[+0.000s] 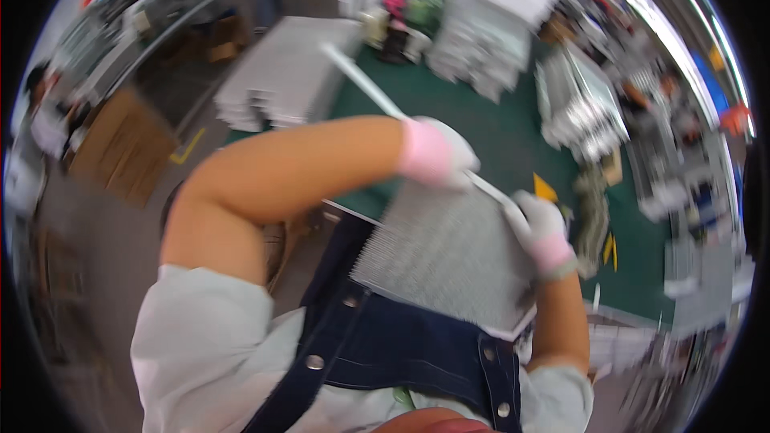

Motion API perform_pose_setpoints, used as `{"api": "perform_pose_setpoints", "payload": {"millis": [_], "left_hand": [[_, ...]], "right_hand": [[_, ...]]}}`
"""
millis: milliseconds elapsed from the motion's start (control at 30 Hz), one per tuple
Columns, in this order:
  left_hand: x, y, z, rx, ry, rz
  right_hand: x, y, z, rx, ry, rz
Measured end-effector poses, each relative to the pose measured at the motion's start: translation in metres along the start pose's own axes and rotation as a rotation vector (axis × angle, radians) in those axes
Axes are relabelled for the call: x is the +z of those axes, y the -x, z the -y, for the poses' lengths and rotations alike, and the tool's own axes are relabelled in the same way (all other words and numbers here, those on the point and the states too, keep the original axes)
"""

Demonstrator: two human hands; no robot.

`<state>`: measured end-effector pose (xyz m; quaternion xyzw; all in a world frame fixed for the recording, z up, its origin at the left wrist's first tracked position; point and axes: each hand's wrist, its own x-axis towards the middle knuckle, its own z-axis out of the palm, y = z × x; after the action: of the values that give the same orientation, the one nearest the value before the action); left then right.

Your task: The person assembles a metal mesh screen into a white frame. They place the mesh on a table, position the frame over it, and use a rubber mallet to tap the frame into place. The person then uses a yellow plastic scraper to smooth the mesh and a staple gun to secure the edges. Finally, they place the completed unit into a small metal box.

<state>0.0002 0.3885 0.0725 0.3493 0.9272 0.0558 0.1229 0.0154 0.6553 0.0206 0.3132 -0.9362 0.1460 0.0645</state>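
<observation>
Both my hands wear white gloves with pink cuffs. My left hand (453,151) is closed around a long, thin white strip (365,84), which runs from the far left down toward my right hand. At the strip's near end, the fingers of my right hand (541,220) are closed on it. Under the strip, a flat grey panel (449,248) with a finely ribbed surface lies close to my body, at the near side of the green tabletop (497,144). Where the strip meets the panel's far edge is partly hidden by my hands and blurred.
Left of the table stands a stack of pale sheets (285,64); grey panels (481,44) are piled at the back. At right are silvery panels (581,96), a crumpled greyish bundle (592,216) and a yellow triangular piece (545,188). A person (52,116) is by a cardboard box (124,144).
</observation>
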Motion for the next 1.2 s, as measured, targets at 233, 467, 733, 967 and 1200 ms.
{"api": "perform_pose_setpoints", "payload": {"millis": [233,467,733,967,1200], "left_hand": [[0.078,-0.031,0.052,-0.136,0.266,0.168],[0.124,-0.073,0.058,-0.020,0.383,0.118],[0.124,-0.093,0.082,0.128,0.408,0.231],[0.105,-0.091,0.076,-0.127,0.800,0.377],[0.126,-0.097,0.093,-0.079,1.027,0.388]], "right_hand": [[0.044,-0.007,-0.106,0.798,-0.009,0.022],[0.088,-0.029,-0.180,0.989,0.140,0.016],[0.078,-0.063,-0.183,1.143,0.026,0.161],[0.090,-0.050,-0.219,0.962,-0.296,0.050],[0.066,-0.008,0.001,0.007,0.421,0.028]]}}
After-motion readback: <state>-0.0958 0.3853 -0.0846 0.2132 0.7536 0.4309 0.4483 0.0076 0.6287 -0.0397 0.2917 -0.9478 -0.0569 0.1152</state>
